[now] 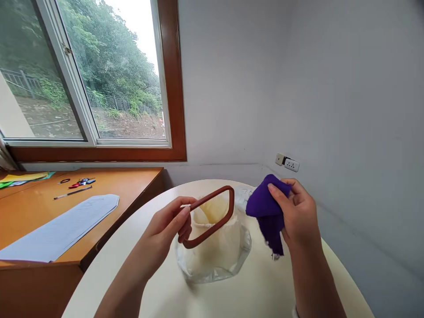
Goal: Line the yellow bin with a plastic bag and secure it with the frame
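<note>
Brown loop-shaped frame (212, 229) and purple cloth (268, 203) occupy our two hands above a round cream table (255, 291), beside a window and a corner of pale walls. At far left, yellow and green papers (24, 177) lie on a wooden desk (132, 179), with a small dark ring (64, 180) and a cluster of red and blue small items (82, 182) just to their right. We see a pen (73, 193) lying nearer to us, and white sheets (66, 225) stretching along the desk's front edge. Above, the window (115, 88) looks out on trees, a fence and bare ground.

Toward the center, our left hand (170, 221) grips the frame's left end between thumb and fingers, holding it tilted, its right end higher. Seen through and below the loop, an open-topped cream holder (225, 251) stands on the table, clear plastic (212, 274) spread around its base; we cannot tell whether frame and holder touch. To the right, well apart from the frame, our right hand (300, 214) pinches the purple cloth, thumb across its front, as a frayed lower end hangs over the table. Behind that hand, a white socket (291, 164) sits low on the wall (347, 97).
</note>
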`<state>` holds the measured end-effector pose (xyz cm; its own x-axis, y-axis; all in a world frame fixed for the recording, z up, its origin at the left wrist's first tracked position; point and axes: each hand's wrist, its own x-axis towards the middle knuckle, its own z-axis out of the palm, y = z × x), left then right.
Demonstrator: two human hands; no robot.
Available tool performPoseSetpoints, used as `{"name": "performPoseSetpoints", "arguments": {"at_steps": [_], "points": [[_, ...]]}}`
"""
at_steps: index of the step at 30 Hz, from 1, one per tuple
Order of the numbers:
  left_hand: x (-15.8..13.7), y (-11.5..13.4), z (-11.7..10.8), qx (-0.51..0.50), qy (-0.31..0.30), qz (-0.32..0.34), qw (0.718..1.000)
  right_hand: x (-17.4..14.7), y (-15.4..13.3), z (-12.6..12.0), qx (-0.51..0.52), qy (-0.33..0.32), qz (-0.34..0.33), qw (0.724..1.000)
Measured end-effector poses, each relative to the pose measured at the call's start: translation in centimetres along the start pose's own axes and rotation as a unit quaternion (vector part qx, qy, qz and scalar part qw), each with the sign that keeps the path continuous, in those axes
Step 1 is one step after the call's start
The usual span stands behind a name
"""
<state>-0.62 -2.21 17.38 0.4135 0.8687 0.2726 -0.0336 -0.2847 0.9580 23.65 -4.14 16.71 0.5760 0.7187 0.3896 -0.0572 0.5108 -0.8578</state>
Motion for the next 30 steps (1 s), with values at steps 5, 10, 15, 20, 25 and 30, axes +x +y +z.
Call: {"name": "performPoseSetpoints", "arguments": {"at_steps": [5,10,15,20,25,30], "points": [[-0.5,-0.1,-0.2,0.005,-0.015,-0.016,1.000,-0.1,0.3,0.5,-0.003,0.006,-0.022,1.000],[-0.7,-0.2,0.5,0.026,-0.042,-0.016,0.999,-1.9,0.0,1.9,-0.056,0.054,-0.099,0.992],[-0.5,0.0,1.3,0.036,-0.052,-0.008,0.998,-5.3,-0.5,4.1,-0.178,-0.161,-0.256,0.936],[-0.6,0.2,1.3,0.034,-0.035,-0.015,0.999,-6.3,-0.2,4.9,-0.269,-0.305,-0.338,0.849],[-0.6,0.3,1.1,0.046,-0.015,-0.009,0.999,-5.7,0.6,5.1,-0.265,-0.264,-0.404,0.835],[-0.6,0.6,1.6,0.047,-0.026,-0.013,0.998,-5.5,1.0,5.1,-0.294,-0.244,-0.433,0.816]]}}
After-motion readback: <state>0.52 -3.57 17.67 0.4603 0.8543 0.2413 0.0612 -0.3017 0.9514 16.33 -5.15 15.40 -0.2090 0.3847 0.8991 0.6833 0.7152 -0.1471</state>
